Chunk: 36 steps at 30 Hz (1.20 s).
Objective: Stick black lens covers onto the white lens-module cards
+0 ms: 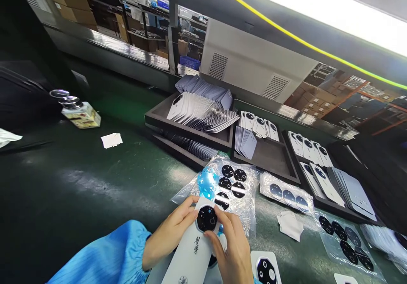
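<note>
Your left hand [170, 235] and right hand [232, 252] hold the white cover [192, 254] in a closed grip; its lower end is cut off.

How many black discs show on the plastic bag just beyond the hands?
5. On the plastic bag: two discs at the far end, two in the middle, one beside the white cover. The cover may hide more.

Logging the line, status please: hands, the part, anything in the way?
Left hand gripping white phone back cover by its edge. Right hand grips too, fingertips on its round black camera ring. Clear bag of black rings just beyond, not blocking.
</note>
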Available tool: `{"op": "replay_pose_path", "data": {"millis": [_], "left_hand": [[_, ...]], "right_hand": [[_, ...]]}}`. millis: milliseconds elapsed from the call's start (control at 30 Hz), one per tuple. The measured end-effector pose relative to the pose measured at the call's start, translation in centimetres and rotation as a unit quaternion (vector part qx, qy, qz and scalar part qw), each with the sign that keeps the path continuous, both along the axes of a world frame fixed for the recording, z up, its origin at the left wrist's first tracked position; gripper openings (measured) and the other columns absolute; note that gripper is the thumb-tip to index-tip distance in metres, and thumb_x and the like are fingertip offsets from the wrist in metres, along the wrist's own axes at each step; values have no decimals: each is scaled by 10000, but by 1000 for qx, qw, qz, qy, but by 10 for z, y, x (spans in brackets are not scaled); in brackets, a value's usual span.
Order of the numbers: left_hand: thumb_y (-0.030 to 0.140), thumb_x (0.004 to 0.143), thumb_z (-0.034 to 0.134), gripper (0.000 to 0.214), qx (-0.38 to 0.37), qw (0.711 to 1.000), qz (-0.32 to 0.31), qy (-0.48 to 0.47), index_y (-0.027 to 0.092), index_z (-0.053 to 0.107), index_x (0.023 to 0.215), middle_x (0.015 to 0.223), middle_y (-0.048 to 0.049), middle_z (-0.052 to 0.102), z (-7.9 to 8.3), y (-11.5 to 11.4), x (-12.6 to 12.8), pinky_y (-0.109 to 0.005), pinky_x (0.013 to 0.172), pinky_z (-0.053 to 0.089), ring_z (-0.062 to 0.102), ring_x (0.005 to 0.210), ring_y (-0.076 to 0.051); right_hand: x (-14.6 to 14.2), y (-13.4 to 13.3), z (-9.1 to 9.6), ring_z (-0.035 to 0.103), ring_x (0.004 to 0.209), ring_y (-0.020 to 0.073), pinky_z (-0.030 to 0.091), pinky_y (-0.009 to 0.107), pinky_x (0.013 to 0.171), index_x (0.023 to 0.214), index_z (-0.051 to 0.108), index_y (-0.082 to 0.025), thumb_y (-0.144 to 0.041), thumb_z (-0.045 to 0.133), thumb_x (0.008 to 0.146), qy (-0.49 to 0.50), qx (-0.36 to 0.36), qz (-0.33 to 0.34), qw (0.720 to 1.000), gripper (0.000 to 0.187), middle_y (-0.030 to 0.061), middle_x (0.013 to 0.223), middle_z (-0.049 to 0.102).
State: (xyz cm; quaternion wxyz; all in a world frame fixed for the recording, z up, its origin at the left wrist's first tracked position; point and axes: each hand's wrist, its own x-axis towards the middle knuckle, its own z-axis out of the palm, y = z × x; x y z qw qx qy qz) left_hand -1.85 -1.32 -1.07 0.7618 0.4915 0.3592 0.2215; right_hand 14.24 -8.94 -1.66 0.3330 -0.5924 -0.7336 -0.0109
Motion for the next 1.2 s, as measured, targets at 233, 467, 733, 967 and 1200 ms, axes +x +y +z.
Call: {"op": "replay_pose_path", "data": {"millis": [233, 467, 733, 967, 1200], "left_hand": [[536, 867, 466, 451, 76, 997, 3, 29, 210, 463, 1179, 943, -28, 679, 6, -3, 1, -286, 752, 441, 608, 886, -224], [463, 912, 405, 392, 89, 995, 5, 36, 204, 443, 1204, 1092, -56, 658, 7, -3, -1, -318, 862, 418, 590, 979, -235], [507, 884, 457, 392, 95, 995, 36, 17, 214, 512, 1138, 1061, -43, 642, -5, -2, -1, -330, 866, 393, 560, 1014, -253], [525, 877, 472, 405, 84, 995, 57, 4, 209, 503, 1128, 1004, -32, 653, -12, -3, -1, -319, 804, 412, 581, 975, -239], [616, 814, 499, 538, 4, 999, 28, -17, 192, 441, 1139, 867, -34, 650, 7, -2, 1, -310, 664, 447, 596, 759, -215]], "right_hand": [[-4, 0, -3, 646, 851, 183, 559, 262, 692, 1365, 408, -196, -298, 485, 959, -21, 25, 1, 999, 426, 79, 962, 651], [-17, -2, -5, 637, 798, 193, 536, 289, 669, 1325, 468, -217, -341, 452, 970, 26, 44, -48, 998, 376, 60, 864, 646], [-18, -2, -6, 643, 834, 202, 534, 314, 705, 1307, 485, -196, -230, 509, 950, 18, 63, -16, 998, 359, 85, 954, 679], [-12, 2, 7, 641, 831, 207, 546, 330, 726, 1192, 562, -198, -254, 575, 912, 0, 77, -4, 997, 285, 58, 870, 691], [2, -5, 8, 661, 846, 183, 557, 243, 606, 1129, 628, -200, -370, 550, 908, 336, -126, -94, 929, 289, 100, 1029, 682]]}}
